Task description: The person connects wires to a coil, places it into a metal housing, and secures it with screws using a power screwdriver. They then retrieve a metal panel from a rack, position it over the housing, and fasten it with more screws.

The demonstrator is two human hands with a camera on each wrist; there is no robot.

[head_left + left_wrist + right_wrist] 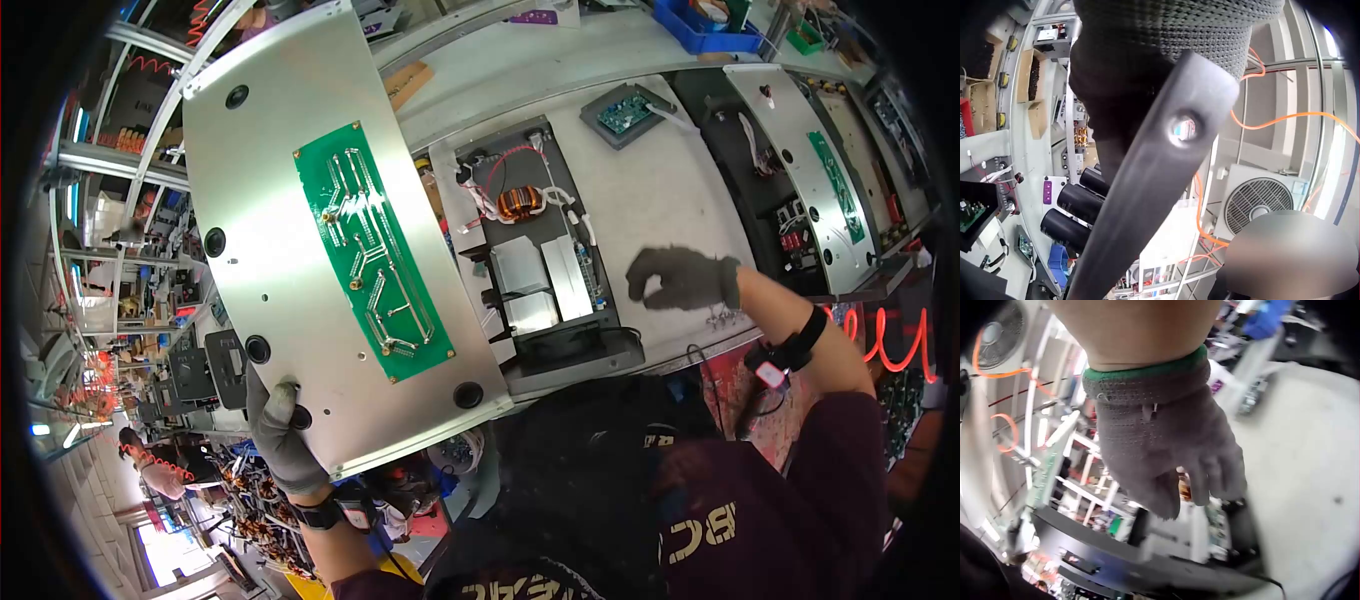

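My gloved left hand [280, 435] grips a large metal panel [270, 300] by its lower left edge, thumb over the front face. The panel is tilted up on the left, with a long green circuit board [400, 280] set in it and several round black plugs. In the left wrist view the panel edge [1147, 169] runs beside the glove, with black cylinders [1066, 228] behind it. My gloved right hand [690, 280] hovers over the bench with fingers loosely bent and nothing visible in it. To its left lies an open chassis [525, 260] with a copper coil [520, 204].
A small circuit board in a dark tray [628, 112] sits at the back of the bench [690, 200]. On the right stands another chassis with a metal panel [800, 150]. A blue bin [700, 30] is at the far back. Small screws [725, 318] lie near the front edge.
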